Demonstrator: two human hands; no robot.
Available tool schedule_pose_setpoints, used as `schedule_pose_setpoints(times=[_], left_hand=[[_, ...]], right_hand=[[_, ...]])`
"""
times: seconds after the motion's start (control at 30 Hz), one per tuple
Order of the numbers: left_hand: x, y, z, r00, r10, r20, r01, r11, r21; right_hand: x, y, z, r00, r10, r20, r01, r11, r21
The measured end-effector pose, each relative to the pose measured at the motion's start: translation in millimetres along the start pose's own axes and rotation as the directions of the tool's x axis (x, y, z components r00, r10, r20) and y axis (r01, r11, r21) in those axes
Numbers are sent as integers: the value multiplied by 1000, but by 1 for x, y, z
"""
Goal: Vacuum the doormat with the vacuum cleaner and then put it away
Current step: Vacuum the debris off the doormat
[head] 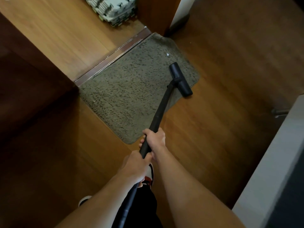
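No writing is readable. Both grips wrap the black vacuum wand (160, 111): right hand (155, 139) ahead, left hand (137, 167) behind; nozzle (180, 79) rests on the doormat (131, 89).

Warm brown wooden floor (213, 129) all around. Stack of grey foam puzzle tiles (113, 9) at the top, on the lighter floor beyond a dark threshold strip (113, 55). Dark wooden panel (24, 76) at the left. White wall edge (269, 162) at the right. Red and white shoe (150, 176) near the bottom.
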State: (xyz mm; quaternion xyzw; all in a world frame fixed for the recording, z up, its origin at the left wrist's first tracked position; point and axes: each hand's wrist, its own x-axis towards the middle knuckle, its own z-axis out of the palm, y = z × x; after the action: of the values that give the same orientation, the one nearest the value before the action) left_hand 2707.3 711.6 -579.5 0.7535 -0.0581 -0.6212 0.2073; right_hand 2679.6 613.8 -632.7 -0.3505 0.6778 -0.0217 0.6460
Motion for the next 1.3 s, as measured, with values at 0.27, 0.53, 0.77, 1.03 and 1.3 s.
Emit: schedule_pose_setpoints(times=[0.27, 0.53, 0.77, 1.03, 1.3], left_hand=[[24, 46, 10, 999, 34, -24, -32, 994, 108], [30, 54, 3, 998, 60, -29, -58, 997, 56], [11, 16, -17, 999, 29, -29, -31, 995, -97], [-23, -39, -44, 997, -72, -5, 69, 981, -184], [-51, -119, -64, 999, -49, 8, 50, 992, -116]], right_hand=[[30, -41, -22, 1000, -13, 12, 13, 999, -35], [39, -51, -17, 1000, -11, 22, 12, 999, -44], [17, -25, 15, 998, 4, 55, 0, 998, -67], [-26, 20, 53, 997, 29, 75, -24, 998, -65], [-70, 92, 90, 997, 64, 44, -61, 997, -52]])
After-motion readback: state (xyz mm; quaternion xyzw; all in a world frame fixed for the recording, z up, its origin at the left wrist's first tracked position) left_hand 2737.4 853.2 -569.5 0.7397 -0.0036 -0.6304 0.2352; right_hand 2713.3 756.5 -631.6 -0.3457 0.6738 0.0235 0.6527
